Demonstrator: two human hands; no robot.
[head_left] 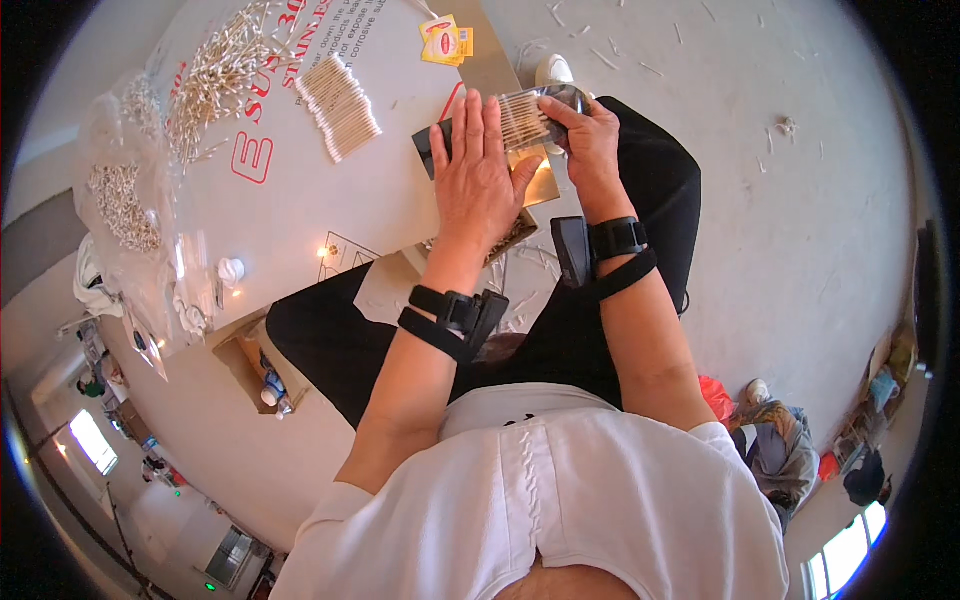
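My left hand [480, 170] lies flat, fingers together and stretched out, pressing on a row of cotton swabs [522, 115] that rests on a small dark tray [432, 148]. My right hand [590, 135] grips the right end of that bundle, which sits in a clear plastic wrap [560, 97]. Both wrists carry black strapped devices. The swabs under my left palm are hidden.
A neat row of swabs [340, 105] and a loose heap of swabs [215, 80] lie on the white printed sheet [300, 200]. Clear bags of swabs [120, 200] sit at its left edge. Small yellow packets [445, 40] lie at the top. Stray swabs litter the grey floor [760, 180].
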